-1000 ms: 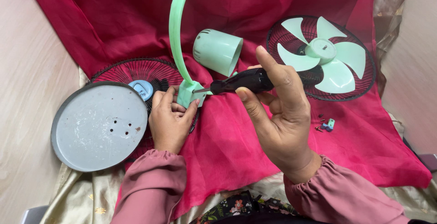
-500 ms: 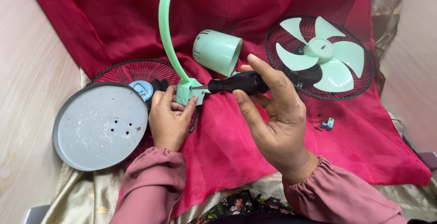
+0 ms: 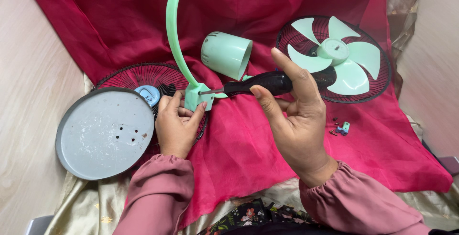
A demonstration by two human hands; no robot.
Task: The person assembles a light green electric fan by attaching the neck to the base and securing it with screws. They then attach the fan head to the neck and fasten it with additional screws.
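On a red cloth (image 3: 239, 144), the right hand (image 3: 296, 120) fingers grip a screwdriver (image 3: 248, 86) lying left-right, tip pointing left into the green bracket (image 3: 197, 97) pinched by the left hand (image 3: 176, 127).

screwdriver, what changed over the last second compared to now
The right hand kept its grip on the black-handled screwdriver and shifted its fingers along the handle, as if turning it; the tip stayed at the green bracket. The green arc leaned slightly left. The left hand kept holding the bracket. The grey base plate, the fan blade and the cloth did not move.
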